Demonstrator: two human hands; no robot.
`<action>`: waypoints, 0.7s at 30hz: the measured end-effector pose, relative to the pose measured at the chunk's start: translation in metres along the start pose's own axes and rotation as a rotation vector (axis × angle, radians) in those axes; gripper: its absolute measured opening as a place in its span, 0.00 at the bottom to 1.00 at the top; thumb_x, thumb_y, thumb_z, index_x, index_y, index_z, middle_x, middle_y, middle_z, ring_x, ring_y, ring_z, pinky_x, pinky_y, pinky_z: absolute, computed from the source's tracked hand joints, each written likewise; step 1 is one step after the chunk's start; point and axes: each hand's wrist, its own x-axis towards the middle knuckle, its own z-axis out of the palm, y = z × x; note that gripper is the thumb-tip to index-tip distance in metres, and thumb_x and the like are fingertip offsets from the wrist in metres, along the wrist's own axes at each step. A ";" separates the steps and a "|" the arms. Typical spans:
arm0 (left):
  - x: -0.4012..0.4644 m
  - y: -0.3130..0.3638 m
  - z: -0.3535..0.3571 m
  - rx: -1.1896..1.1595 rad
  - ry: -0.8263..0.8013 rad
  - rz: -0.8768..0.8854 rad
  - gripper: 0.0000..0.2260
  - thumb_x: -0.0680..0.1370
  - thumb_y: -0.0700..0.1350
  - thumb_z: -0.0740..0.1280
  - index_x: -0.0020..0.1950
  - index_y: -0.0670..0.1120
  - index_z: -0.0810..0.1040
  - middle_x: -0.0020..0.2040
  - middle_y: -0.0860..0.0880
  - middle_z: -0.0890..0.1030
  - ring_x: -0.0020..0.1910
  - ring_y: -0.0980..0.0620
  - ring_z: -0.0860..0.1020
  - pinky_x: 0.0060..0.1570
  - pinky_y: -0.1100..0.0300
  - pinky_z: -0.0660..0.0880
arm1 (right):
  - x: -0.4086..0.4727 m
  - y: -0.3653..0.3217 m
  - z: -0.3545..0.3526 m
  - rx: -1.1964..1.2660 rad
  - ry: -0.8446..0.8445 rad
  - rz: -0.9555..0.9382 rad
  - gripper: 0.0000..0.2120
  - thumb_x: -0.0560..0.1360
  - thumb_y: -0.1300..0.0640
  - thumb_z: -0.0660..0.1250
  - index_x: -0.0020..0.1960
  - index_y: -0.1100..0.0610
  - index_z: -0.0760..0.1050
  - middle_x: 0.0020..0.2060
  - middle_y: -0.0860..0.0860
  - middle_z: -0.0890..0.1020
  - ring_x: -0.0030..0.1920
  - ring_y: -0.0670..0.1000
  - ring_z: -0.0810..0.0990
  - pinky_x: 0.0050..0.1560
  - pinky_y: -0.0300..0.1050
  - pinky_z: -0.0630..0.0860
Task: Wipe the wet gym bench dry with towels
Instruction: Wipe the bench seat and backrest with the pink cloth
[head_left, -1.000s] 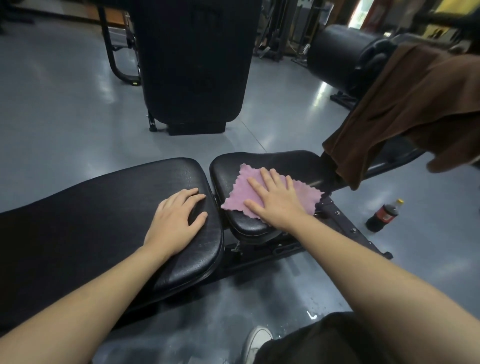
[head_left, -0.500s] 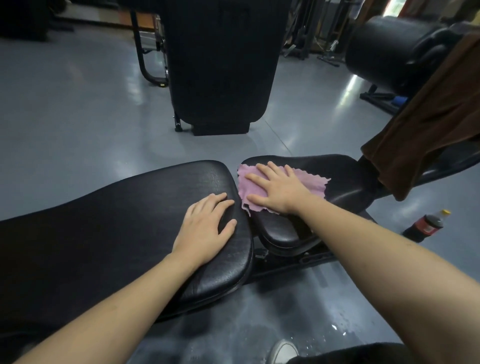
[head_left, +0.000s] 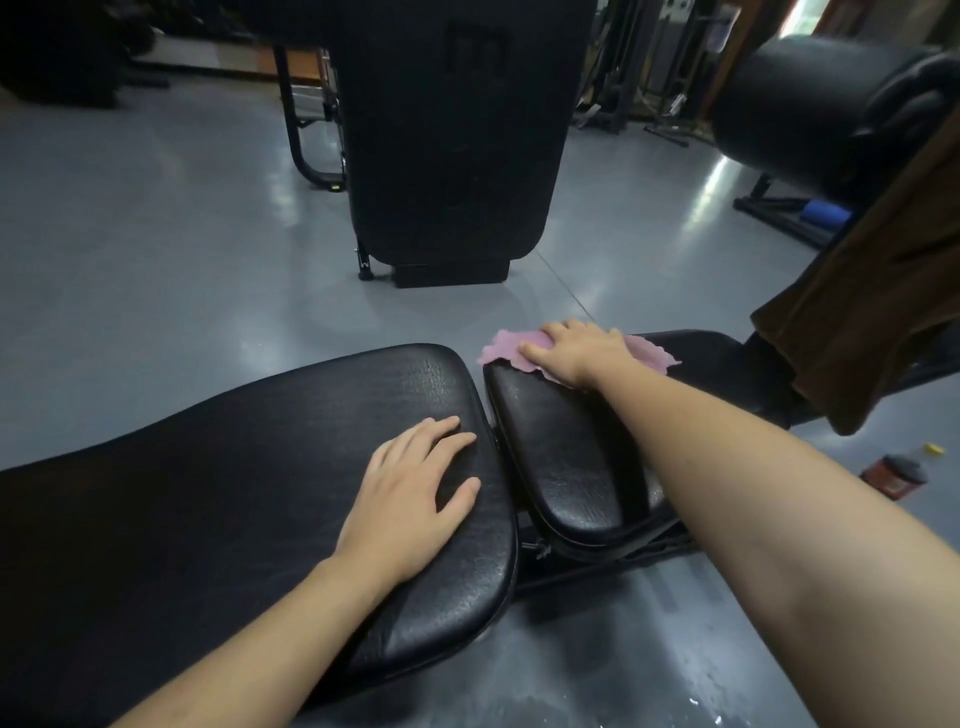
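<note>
The black gym bench has a long back pad on the left and a smaller seat pad on the right, with a gap between them. A pink towel lies on the far edge of the seat pad. My right hand presses flat on the towel, fingers pointing left, and covers its middle. My left hand rests flat on the right end of the back pad, fingers spread, holding nothing.
A brown towel hangs at the right over a black roller pad. A dark soda bottle lies on the grey floor right of the bench. Another upright black bench stands beyond. Water drops glint on the floor at the lower right.
My right hand has slid the pink towel from the seat pad's near-middle to its far edge. The left hand has stayed on the back pad. The view has shifted left.
</note>
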 end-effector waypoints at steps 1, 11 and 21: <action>0.000 0.000 0.000 -0.002 0.003 0.001 0.25 0.80 0.64 0.52 0.75 0.60 0.67 0.77 0.63 0.63 0.78 0.59 0.56 0.77 0.58 0.52 | 0.000 0.010 -0.003 0.001 -0.003 0.023 0.34 0.78 0.30 0.48 0.76 0.47 0.63 0.73 0.54 0.69 0.73 0.57 0.67 0.70 0.61 0.60; 0.000 0.001 0.000 0.003 0.017 0.005 0.24 0.80 0.63 0.52 0.75 0.59 0.68 0.76 0.63 0.63 0.78 0.59 0.57 0.76 0.59 0.51 | -0.023 0.091 -0.017 -0.047 0.072 0.184 0.35 0.76 0.29 0.43 0.72 0.44 0.70 0.71 0.54 0.73 0.70 0.57 0.70 0.71 0.62 0.58; 0.000 0.002 0.000 0.000 0.022 -0.002 0.24 0.80 0.63 0.53 0.74 0.59 0.68 0.76 0.62 0.64 0.77 0.58 0.59 0.76 0.58 0.52 | -0.060 0.134 -0.014 0.208 0.184 0.490 0.35 0.75 0.29 0.50 0.76 0.46 0.62 0.71 0.61 0.68 0.70 0.65 0.68 0.67 0.60 0.64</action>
